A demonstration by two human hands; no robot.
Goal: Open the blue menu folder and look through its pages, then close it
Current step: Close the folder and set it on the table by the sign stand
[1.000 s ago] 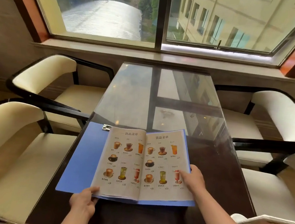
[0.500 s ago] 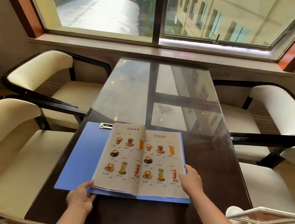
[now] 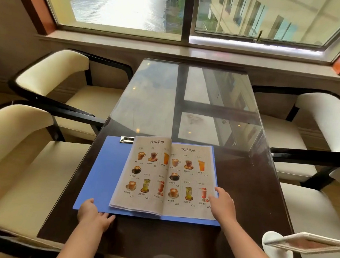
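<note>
While open flat on the table (image 3: 251,197), blue menu folder (image 3: 99,174) under both spread grips: left hand (image 3: 93,214), right hand (image 3: 223,205).

Folder (image 3: 99,172): plain blue, silver clip (image 3: 126,139). Pages (image 3: 167,176): pale beige, printed with rows of brown coffees and orange, green and red drinks. Table (image 3: 247,197): dark brown under clear glass. Chairs (image 3: 53,71): cream cushions, black frames. Window (image 3: 187,13) surround: orange-brown.

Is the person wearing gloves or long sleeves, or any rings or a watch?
No gloves. The left hand and right hand are bare, and both forearms are uncovered as far as the picture's bottom edge, so no sleeves show. No watch, bracelet or rings show on the wrists or fingers.
</note>
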